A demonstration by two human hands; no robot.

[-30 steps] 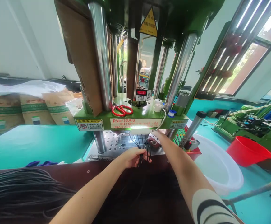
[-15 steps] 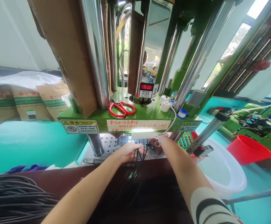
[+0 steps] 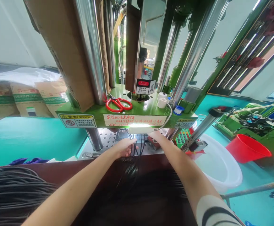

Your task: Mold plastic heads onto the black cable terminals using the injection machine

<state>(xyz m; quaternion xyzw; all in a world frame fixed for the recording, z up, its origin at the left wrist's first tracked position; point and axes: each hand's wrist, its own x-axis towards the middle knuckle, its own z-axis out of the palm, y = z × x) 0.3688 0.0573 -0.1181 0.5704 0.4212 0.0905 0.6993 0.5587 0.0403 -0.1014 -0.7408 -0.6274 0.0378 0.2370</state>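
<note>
Right hand hidden behind lamp (image 3: 141, 129), cable pile (image 3: 12, 194) cut off left

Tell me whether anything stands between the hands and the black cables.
Nothing visible stands between the left hand and the black cables; it is right at them. The right hand is hidden behind the white lamp, so I can't tell there.

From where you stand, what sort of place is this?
Probably a factory workshop: a green press-like machine with a warning label, paper sacks and a pile of black cables.
</note>
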